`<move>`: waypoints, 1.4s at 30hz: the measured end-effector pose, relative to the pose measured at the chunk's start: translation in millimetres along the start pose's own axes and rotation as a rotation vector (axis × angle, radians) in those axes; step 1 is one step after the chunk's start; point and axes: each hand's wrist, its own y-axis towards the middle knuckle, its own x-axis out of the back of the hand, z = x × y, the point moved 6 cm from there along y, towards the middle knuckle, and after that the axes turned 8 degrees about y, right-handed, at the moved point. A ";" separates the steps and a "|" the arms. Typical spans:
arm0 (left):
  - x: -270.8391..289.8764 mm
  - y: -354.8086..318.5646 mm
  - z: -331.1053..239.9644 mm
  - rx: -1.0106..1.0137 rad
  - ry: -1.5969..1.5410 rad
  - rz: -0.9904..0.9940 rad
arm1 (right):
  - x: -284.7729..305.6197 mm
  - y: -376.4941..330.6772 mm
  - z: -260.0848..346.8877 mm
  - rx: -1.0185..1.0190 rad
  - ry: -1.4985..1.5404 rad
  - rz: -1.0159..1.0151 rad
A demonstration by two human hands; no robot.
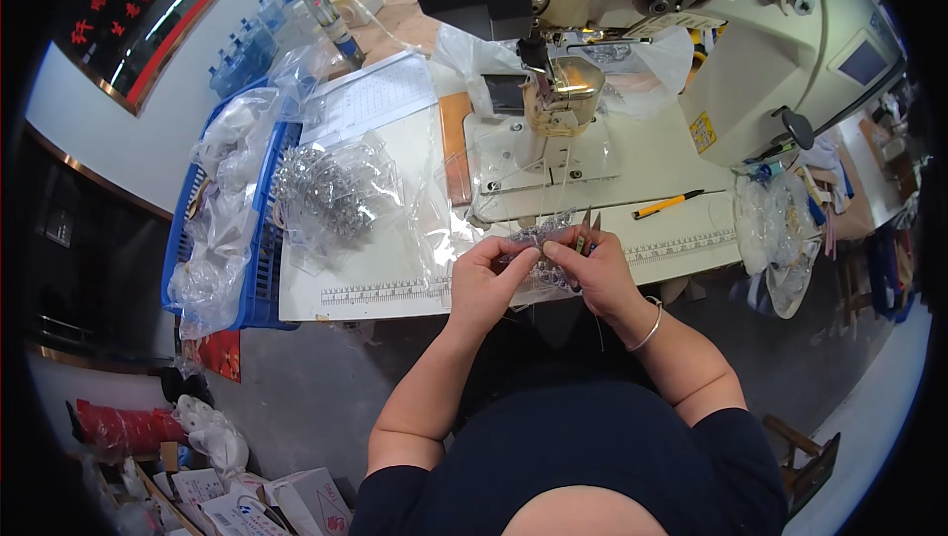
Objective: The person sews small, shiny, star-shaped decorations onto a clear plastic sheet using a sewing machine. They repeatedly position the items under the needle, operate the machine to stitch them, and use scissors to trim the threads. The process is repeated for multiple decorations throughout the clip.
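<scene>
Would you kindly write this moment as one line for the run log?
left hand: pinching clear-and-silver piece | right hand: on same piece, snips in grip | ahead: sewing machine, yellow pen

Sewing machine [780, 57] cut off by top edge; clear piece [541, 225] partly hidden by fingers [520, 266].

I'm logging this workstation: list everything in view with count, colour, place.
Sewing machine: one, whitish, right rear
Table: one, whitish, centre
Ruler: one, pale, table front
Pen: one, yellow-black, table right
Paper: count unclear, white, table rear
Plastic pile: one, clear-grey, table left
Basket: one, blue, left of table
Bottles: several, blue, behind basket
Framed sign: one, black-red, left wall
Boxes: several, white, lower left
Snips: one, dark, right hand
Held material: count unclear, clear-grey, both hands
Bracelet: one, silver, right wrist
Left hand: one, bare, table front
Right hand: one, bare, table front
</scene>
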 end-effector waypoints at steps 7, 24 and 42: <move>-3.7 1.6 2.6 0.060 0.019 0.078 | 0.1 -2.6 7.3 0.044 -0.292 0.006; -10.0 -1.3 -19.4 0.056 0.125 0.251 | -26.4 -14.5 84.0 0.894 -1.174 0.348; -23.6 76.9 -95.2 0.044 0.202 0.797 | 7.5 9.1 118.4 0.754 -0.622 -0.110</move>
